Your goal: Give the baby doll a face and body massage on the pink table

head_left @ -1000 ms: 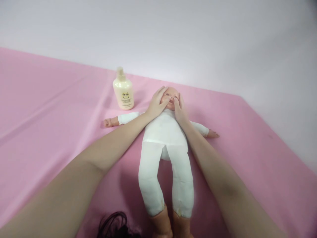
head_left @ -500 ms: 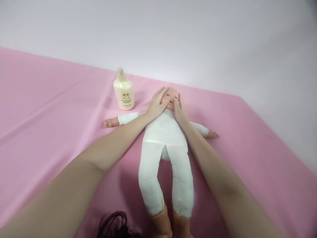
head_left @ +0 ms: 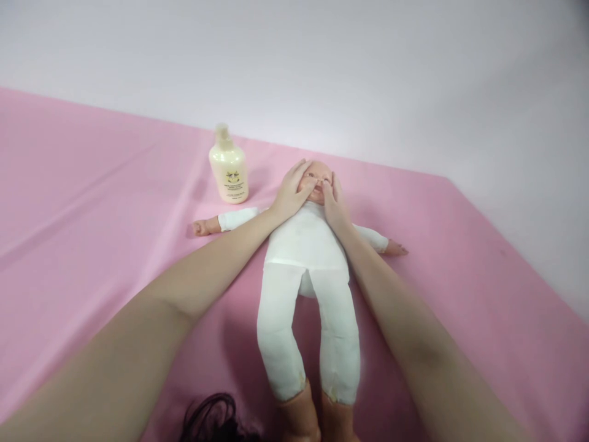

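1. Doll with a white cloth body and smooth, tan-pink head and limbs (head_left: 307, 242): on its back on a smooth pink cloth cover (head_left: 115, 178), head away from me, feet toward me, arms spread.
2. My left hand (head_left: 293, 193): unclenched, cupped along one side of the doll's head, fingers extended, thumb on the cheek near the nose.
3. My right hand (head_left: 335, 205): likewise unclenched, along the head's opposite side, thumb beside the mouth.
4. Glossy cream-coloured pump bottle with dark print (head_left: 230, 175): upright, beyond the doll's arm on my left; too blurred to read.
5. Dark strands of hair (head_left: 214, 423): near the doll's feet, on my left.
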`<state>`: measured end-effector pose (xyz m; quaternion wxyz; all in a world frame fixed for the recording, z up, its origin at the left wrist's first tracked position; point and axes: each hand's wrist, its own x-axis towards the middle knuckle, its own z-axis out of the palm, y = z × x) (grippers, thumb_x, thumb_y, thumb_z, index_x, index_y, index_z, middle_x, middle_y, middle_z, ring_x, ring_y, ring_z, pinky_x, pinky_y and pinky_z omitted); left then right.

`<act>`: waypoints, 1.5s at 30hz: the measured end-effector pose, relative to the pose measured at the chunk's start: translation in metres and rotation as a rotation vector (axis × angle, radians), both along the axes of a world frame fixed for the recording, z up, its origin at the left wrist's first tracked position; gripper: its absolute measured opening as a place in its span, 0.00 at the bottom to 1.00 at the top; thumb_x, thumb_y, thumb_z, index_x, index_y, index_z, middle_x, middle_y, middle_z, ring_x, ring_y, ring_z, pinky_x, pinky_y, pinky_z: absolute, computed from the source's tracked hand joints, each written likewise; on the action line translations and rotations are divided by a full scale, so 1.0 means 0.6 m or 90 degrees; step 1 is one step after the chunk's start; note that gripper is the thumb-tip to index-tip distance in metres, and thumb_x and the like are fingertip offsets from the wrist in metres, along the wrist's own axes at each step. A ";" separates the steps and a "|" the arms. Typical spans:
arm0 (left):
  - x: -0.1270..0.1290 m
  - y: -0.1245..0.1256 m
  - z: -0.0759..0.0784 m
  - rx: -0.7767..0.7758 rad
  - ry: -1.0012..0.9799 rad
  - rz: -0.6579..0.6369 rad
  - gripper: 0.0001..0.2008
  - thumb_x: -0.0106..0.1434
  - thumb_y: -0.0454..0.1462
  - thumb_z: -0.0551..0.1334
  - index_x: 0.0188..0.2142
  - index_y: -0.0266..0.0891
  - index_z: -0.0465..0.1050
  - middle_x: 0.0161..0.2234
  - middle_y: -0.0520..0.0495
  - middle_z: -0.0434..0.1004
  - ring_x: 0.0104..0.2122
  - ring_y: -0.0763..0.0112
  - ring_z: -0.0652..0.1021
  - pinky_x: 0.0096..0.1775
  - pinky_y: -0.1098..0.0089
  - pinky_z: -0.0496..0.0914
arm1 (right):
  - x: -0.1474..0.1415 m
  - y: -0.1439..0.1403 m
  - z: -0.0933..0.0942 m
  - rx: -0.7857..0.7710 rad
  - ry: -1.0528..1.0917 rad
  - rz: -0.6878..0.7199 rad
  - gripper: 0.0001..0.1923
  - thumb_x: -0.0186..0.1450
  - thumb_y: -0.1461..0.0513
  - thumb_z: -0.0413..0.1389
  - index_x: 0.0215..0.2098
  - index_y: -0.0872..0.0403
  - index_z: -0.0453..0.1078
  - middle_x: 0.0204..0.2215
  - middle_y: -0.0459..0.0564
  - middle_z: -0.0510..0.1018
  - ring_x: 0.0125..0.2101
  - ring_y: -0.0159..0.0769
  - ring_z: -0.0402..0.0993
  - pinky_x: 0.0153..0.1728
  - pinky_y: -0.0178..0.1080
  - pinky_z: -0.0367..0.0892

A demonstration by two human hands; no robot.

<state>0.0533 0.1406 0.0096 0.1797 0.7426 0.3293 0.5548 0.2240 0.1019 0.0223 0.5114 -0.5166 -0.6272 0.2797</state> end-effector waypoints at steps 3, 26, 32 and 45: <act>0.000 0.002 -0.002 0.000 -0.002 0.001 0.36 0.71 0.61 0.53 0.69 0.43 0.63 0.72 0.36 0.61 0.71 0.53 0.63 0.73 0.51 0.54 | -0.001 -0.001 0.000 0.004 0.005 0.002 0.50 0.67 0.31 0.47 0.77 0.48 0.48 0.77 0.48 0.51 0.76 0.45 0.45 0.77 0.53 0.40; 0.000 -0.006 0.003 0.000 0.002 0.004 0.36 0.71 0.60 0.53 0.69 0.42 0.62 0.71 0.35 0.61 0.71 0.54 0.64 0.72 0.51 0.55 | -0.004 -0.008 0.010 -0.012 -0.002 0.008 0.52 0.67 0.31 0.46 0.78 0.51 0.46 0.77 0.50 0.49 0.76 0.44 0.45 0.76 0.51 0.42; 0.001 -0.006 0.003 -0.004 -0.001 0.006 0.37 0.71 0.61 0.52 0.69 0.42 0.62 0.71 0.35 0.61 0.71 0.53 0.63 0.72 0.50 0.55 | -0.005 -0.008 0.011 -0.008 -0.003 0.007 0.52 0.67 0.31 0.46 0.77 0.52 0.47 0.77 0.52 0.51 0.76 0.43 0.46 0.76 0.50 0.42; 0.002 -0.010 0.006 -0.013 -0.009 0.005 0.35 0.71 0.61 0.54 0.68 0.44 0.63 0.71 0.37 0.61 0.71 0.53 0.64 0.72 0.49 0.55 | -0.004 -0.007 0.009 0.001 -0.001 0.007 0.52 0.67 0.31 0.46 0.77 0.51 0.48 0.76 0.52 0.53 0.76 0.45 0.47 0.76 0.52 0.43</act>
